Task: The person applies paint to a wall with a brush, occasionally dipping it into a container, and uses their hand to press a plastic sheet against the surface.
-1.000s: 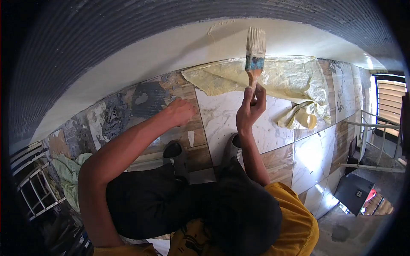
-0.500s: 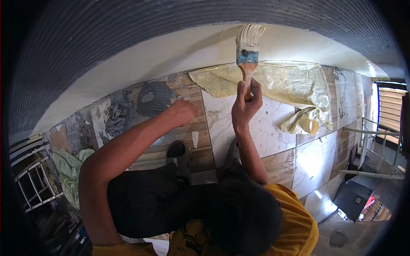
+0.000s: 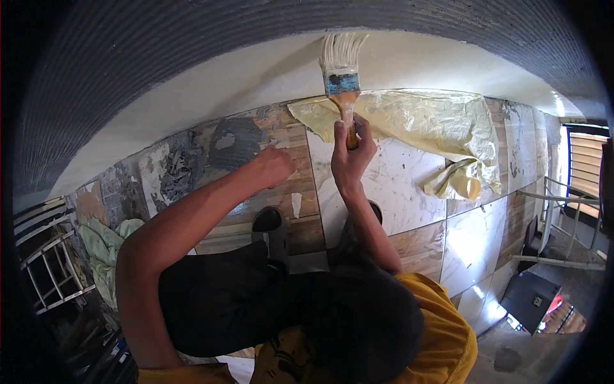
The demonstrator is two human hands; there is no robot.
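My right hand [image 3: 353,157] grips a paintbrush [image 3: 346,101] by its wooden handle, thumb and fingers pinched around it. The brush has a blue-marked ferrule, and its pale, paint-coated bristles touch the cream band of the wall [image 3: 409,61], fanned out near its upper edge. My left hand [image 3: 275,168] is closed in a fist above the floor, and nothing shows sticking out of it. A crumpled yellowish sheet [image 3: 441,121] lies along the foot of the wall, behind and to the right of my right hand.
Dark ridged wall surface [image 3: 256,48] curves above the cream band. Wood-look and marble-look tiles [image 3: 409,214] cover the floor, with grey patches to the left. Green cloth [image 3: 105,246] lies at left, a metal frame [image 3: 569,200] stands right, and a dark box [image 3: 529,297] sits lower right.
The paintbrush and my right hand have moved left along the cream band, bristles still against it. My left hand stays closed in nearly the same place.
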